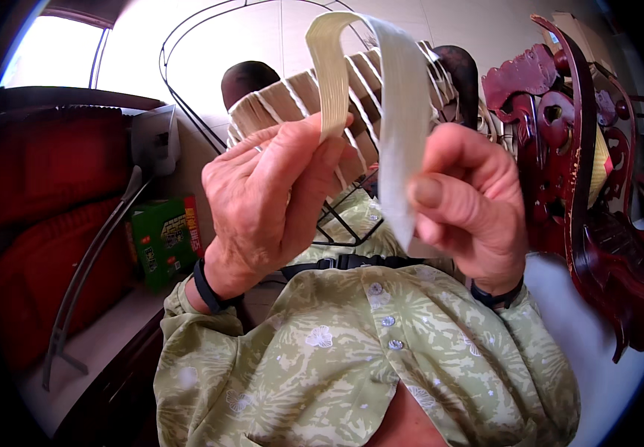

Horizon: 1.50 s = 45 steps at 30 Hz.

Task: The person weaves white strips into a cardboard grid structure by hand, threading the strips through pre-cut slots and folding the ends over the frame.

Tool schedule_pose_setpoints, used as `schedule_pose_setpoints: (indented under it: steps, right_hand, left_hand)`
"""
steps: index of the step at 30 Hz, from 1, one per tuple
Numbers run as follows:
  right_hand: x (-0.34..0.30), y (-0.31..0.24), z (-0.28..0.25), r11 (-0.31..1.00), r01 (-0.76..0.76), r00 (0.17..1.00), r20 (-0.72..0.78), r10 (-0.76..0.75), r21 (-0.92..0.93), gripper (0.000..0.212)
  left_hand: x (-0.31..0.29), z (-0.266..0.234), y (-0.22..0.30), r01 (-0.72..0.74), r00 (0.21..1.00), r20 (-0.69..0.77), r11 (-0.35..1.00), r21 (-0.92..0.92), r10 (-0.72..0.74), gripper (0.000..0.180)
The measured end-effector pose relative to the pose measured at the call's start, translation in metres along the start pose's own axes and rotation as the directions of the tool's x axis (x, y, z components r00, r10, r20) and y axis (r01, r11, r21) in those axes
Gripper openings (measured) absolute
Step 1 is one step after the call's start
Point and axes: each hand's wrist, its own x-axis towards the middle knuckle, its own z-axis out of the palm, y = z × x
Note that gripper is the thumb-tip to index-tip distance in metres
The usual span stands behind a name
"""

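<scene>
A pale yellowish flat strip (405,112) with fine lengthwise lines arches up between my hands. My left hand (266,195) pinches one end, its fingers closed round it. On the other side, my right hand (478,205) has thumb and fingers pressed together at the edge of the strip's hanging, pointed end. Behind the strip, a beige banded panel (276,106) crossed by white cords lies tilted over my lap, between my knees. A black wire frame (164,74) curves out around it. My hands partly hide the panel.
On the left are red cushions (57,171), a curved grey metal piece (87,290) and a green box (159,242). A carved dark red wooden piece of furniture (577,149) stands close on the right. Pale tiled floor (225,37) lies beyond my knees.
</scene>
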Motion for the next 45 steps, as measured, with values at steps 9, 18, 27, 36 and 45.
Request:
schedule_pose_setpoints:
  steps: [9, 18, 27, 36, 45]
  right_hand:
    - [0.032, -0.002, 0.023, 0.996, 0.058, 0.998, -0.001, -0.058, 0.061, 0.014]
    - [0.038, 0.011, 0.020, 0.989, 0.125, 0.986, -0.100, -0.133, -0.082, 0.014]
    - [0.051, 0.026, 0.015, 0.976, 0.219, 0.972, -0.088, -0.217, 0.011, 0.015]
    - [0.049, 0.020, 0.008, 0.996, 0.079, 0.995, 0.049, -0.081, 0.049, 0.028]
    - [0.056, 0.025, 0.005, 0.937, -0.058, 0.993, 0.120, 0.017, 0.344, 0.027]
  left_hand:
    - [-0.006, -0.008, 0.008, 0.189, 0.981, -0.020, 0.973, -0.135, -0.194, 0.013]
    - [-0.013, 0.003, 0.008, 0.351, 0.927, -0.009, 0.874, -0.336, -0.376, 0.022]
    - [-0.016, 0.014, 0.008, 0.292, 0.930, -0.133, 0.907, -0.302, -0.343, 0.017]
    - [-0.011, 0.010, 0.015, 0.305, 0.935, -0.082, 0.900, -0.312, -0.345, 0.013]
    - [-0.018, -0.004, 0.008, 0.325, 0.929, 0.037, 0.760, -0.563, -0.369, 0.019]
